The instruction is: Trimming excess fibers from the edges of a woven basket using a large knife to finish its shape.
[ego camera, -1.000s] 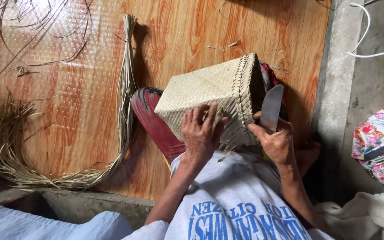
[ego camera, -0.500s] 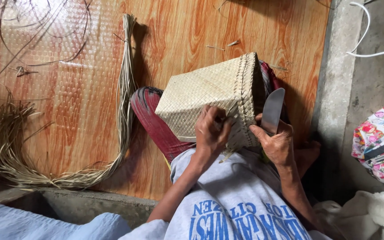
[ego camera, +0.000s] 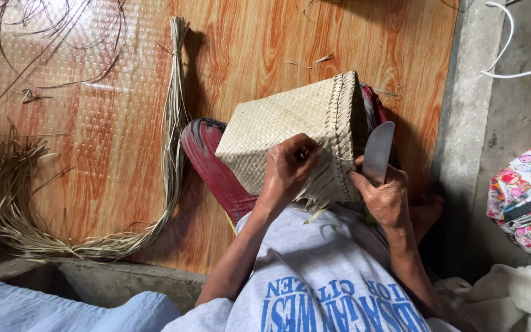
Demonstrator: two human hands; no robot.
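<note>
Straw-coloured fibre is lying in a long curved bundle along the left side of the wood-patterned floor, its frayed end curling toward the near left edge and its bound end reaching up toward the far edge. Thin loose strands are scattered in the far left corner. A red, flat thing is lying partly under the work; what it is cannot be told.

Toward the right of the floor, a woven basket is being held on its side against the person's lap, with its braided rim turned to the right and loose strip ends sticking out along its near edge. The left hand is being closed on these strip ends at the near corner, fingers curled tight around them. The right hand is being wrapped narrowly around the handle of a knife, whose pale blade is pointing away from the body, just beside the rim.

The basket is judged to be light and springy rather than rigid: the walls would probably give under a hard squeeze, and the thin strips could crease or split. The braided rim and the corners look the firmest places to be gripped. A flowered bag is lying on the grey concrete at the right, well apart.
</note>
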